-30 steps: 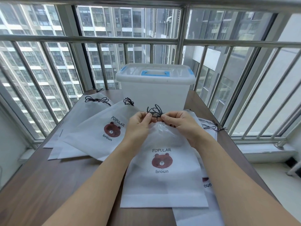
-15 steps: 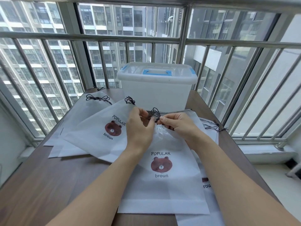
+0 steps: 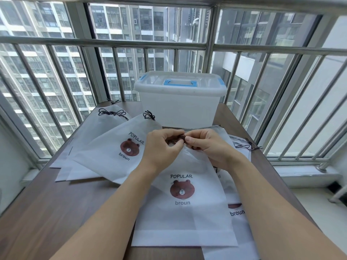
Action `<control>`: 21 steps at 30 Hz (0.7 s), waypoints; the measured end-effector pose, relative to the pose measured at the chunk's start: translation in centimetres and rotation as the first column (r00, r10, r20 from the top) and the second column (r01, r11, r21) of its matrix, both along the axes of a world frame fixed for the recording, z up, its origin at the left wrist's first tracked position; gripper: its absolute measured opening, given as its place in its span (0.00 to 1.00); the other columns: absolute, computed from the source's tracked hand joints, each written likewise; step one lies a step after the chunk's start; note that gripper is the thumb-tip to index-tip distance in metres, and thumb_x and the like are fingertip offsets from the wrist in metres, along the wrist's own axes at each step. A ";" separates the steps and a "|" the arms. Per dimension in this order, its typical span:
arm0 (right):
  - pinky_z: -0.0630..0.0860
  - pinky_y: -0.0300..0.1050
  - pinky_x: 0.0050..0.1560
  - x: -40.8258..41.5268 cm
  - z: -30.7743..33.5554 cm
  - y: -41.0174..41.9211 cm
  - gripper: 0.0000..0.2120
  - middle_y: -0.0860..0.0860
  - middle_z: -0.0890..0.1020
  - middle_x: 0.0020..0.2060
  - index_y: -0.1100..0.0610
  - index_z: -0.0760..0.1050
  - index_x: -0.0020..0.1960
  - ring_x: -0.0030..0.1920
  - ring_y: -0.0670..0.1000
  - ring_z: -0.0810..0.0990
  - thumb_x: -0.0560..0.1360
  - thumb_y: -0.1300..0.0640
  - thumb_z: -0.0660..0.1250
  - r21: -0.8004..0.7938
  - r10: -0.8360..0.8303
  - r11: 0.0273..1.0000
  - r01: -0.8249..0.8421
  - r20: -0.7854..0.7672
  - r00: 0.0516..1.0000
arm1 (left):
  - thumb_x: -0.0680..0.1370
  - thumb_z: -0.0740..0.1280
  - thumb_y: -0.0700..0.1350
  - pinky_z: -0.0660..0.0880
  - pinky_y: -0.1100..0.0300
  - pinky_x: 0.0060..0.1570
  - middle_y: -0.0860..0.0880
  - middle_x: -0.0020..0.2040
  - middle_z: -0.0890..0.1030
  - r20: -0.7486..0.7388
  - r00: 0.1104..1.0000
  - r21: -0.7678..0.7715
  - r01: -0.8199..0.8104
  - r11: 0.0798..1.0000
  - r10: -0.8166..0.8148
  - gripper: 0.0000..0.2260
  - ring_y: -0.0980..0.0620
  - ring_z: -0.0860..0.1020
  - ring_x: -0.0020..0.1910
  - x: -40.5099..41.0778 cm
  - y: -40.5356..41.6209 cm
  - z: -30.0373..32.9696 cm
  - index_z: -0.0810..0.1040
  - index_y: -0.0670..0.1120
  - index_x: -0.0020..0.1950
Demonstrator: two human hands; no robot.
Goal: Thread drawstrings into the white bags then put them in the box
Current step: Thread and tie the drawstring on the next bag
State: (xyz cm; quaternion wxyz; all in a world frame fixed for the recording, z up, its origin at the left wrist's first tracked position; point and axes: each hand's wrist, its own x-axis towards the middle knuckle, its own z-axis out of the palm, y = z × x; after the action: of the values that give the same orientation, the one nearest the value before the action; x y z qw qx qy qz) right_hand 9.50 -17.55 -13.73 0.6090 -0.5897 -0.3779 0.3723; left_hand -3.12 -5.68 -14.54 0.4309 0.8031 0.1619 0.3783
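Note:
A white bag (image 3: 185, 218) with a brown bear print lies in front of me on the wooden table (image 3: 56, 212). My left hand (image 3: 161, 147) and my right hand (image 3: 208, 147) meet at its gathered top edge. Both pinch the dark drawstring (image 3: 183, 138), which is mostly hidden between the fingertips. The white plastic box (image 3: 178, 106) with a shut lid and blue handle stands behind the hands at the far edge of the table.
Several more white bags (image 3: 112, 147) with tied dark strings lie fanned out to the left. Other bags (image 3: 238, 212) sit under and to the right of the one I hold. Metal window bars (image 3: 112, 45) surround the table.
The hands have drawn closer together and lower over the bag's top. The drawstring loops that stood up between them are now tucked under the fingers.

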 end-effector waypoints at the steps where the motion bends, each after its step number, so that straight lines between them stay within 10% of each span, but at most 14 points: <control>1: 0.73 0.37 0.45 0.0 0.0 0.0 0.06 0.52 0.79 0.36 0.65 0.81 0.51 0.39 0.47 0.76 0.80 0.64 0.66 0.000 -0.002 1.000 0.002 0.027 1.000 | 0.73 0.73 0.36 0.80 0.62 0.52 0.53 0.46 0.87 -0.014 1.000 -0.046 0.023 0.999 -0.024 0.09 0.59 0.85 0.45 -0.1 0.1 0.0 0.87 0.45 0.52; 7: 0.71 0.32 0.39 0.1 0.2 -0.1 0.07 0.52 0.78 0.34 0.67 0.82 0.50 0.35 0.44 0.74 0.80 0.64 0.66 -0.009 -0.082 0.996 0.088 0.279 0.957 | 0.75 0.73 0.36 0.80 0.60 0.53 0.50 0.44 0.87 -0.020 0.991 -0.215 0.126 0.968 -0.133 0.06 0.54 0.85 0.46 -0.3 0.5 0.2 0.87 0.43 0.50; 21: 0.66 0.34 0.33 -0.2 0.3 0.2 0.12 0.42 0.75 0.26 0.54 0.81 0.38 0.28 0.41 0.70 0.79 0.62 0.67 -0.096 -0.076 0.982 0.161 0.576 0.814 | 0.71 0.77 0.33 0.81 0.62 0.50 0.52 0.44 0.86 -0.063 0.987 -0.056 0.146 0.988 -0.149 0.15 0.57 0.85 0.44 -0.3 1.0 -0.2 0.85 0.45 0.56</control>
State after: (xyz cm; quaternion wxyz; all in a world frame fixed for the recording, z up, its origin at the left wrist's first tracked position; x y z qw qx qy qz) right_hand 9.35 -17.32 -13.46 0.4471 -0.7377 -0.4779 0.1659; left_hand -3.38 -4.69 -14.77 0.4726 0.8138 0.1261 0.3138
